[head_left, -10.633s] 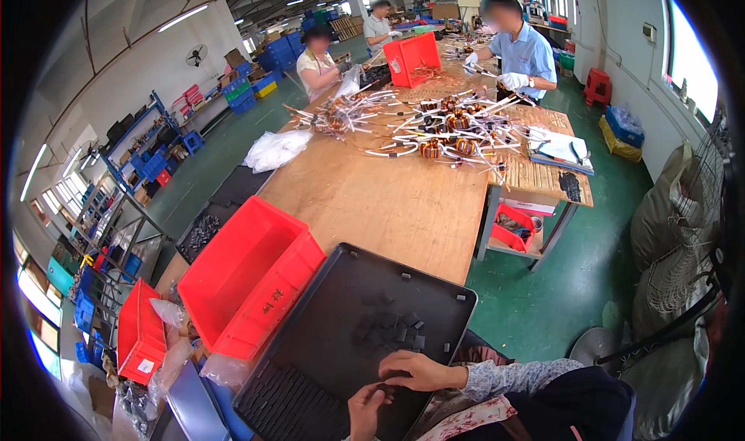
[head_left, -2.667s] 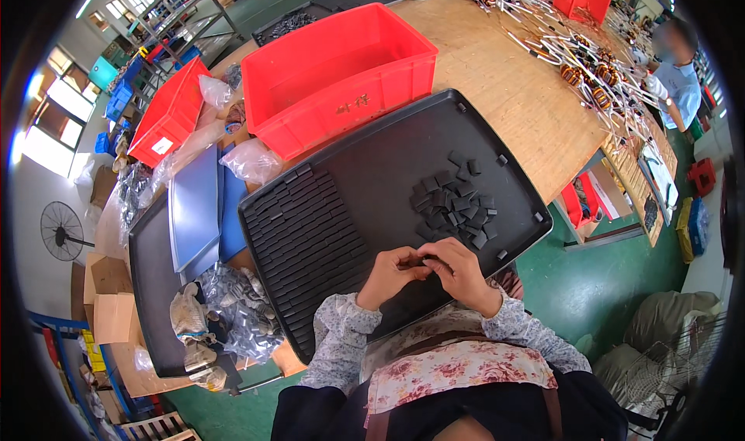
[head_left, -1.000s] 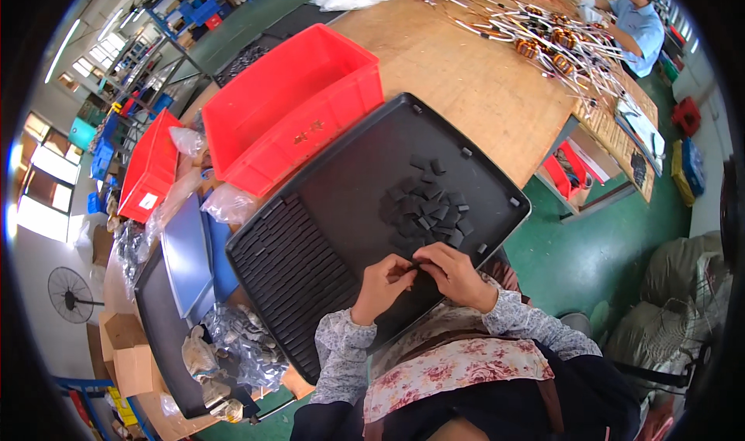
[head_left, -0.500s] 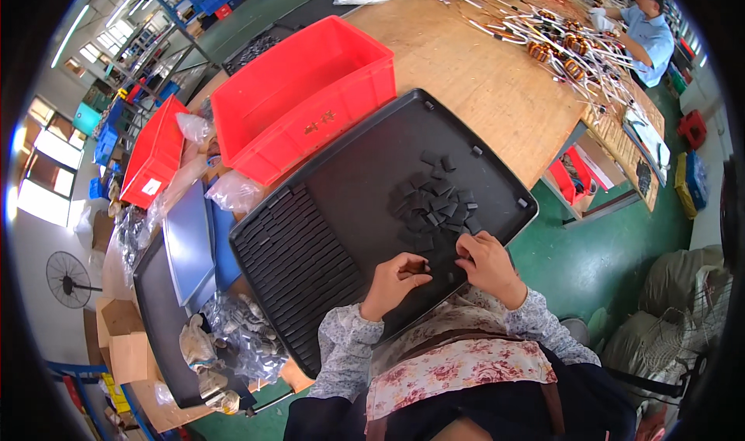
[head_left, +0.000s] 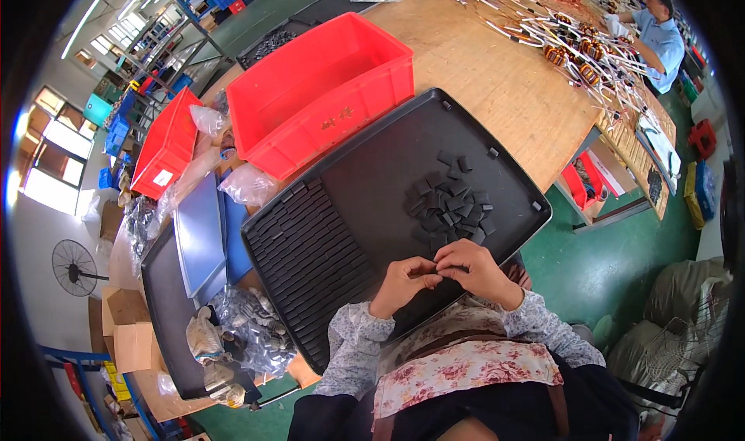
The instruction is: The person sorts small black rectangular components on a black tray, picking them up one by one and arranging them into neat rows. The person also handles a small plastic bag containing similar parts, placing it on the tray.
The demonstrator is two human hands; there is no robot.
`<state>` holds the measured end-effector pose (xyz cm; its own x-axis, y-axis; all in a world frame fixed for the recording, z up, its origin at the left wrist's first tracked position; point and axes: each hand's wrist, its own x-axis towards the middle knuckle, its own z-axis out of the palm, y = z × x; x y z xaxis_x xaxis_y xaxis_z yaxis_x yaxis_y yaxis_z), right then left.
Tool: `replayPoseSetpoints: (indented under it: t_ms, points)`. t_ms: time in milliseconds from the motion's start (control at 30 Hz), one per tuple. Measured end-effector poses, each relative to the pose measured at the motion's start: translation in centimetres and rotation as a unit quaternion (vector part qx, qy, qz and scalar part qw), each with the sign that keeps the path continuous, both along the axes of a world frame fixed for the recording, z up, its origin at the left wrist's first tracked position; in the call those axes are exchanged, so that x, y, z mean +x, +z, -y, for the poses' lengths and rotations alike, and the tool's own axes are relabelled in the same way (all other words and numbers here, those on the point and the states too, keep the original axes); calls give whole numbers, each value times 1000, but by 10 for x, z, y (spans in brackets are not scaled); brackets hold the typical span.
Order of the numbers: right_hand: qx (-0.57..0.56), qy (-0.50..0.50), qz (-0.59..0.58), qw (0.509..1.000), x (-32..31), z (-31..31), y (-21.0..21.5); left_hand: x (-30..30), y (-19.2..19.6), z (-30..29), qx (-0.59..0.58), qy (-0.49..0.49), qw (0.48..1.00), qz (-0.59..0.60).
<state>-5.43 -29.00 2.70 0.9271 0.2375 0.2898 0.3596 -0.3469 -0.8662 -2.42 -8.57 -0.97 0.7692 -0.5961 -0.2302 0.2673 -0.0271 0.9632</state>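
One broad wooden worktop [head_left: 500, 72] carries the lot, and across its near end sits a large black tray with a raised rim [head_left: 380, 173], set slantwise, its front edge near the floral cloth apron [head_left: 469, 373], presumably to keep everything within easy reach. That rim would stop small parts sliding off. Just beside its far-left edge, a deep red plastic bin [head_left: 345, 117] stands mouth up, close by yet clear of both arms. Across the tray's left part, small flat black pieces in rows [head_left: 310, 243] lie packed tightly, which keeps them neat and apart from the jumbled heap of loose black pieces [head_left: 450, 207] to the right, just beyond the fingers. Over the tray's near side, the left hand [head_left: 405, 284] and right hand [head_left: 475, 270] meet at the fingertips, each curled inward. From where I stand, the knuckles hide the meeting point, so I cannot tell whether they pinch a piece.
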Motion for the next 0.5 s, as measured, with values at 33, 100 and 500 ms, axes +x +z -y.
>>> replayPoseSetpoints:
  t_ms: [33,100,500]
  points:
    - [3,-11,5,1000,-1,-1,0,0,0,-1,-2,-7,1000,0]
    - [12,-34,19,999,-4,-3,1,3,6,-2,-5,2,1000,-4]
    - [-215,123,70,966,-23,-12,-11,192,40,-120,340,165,787,488]
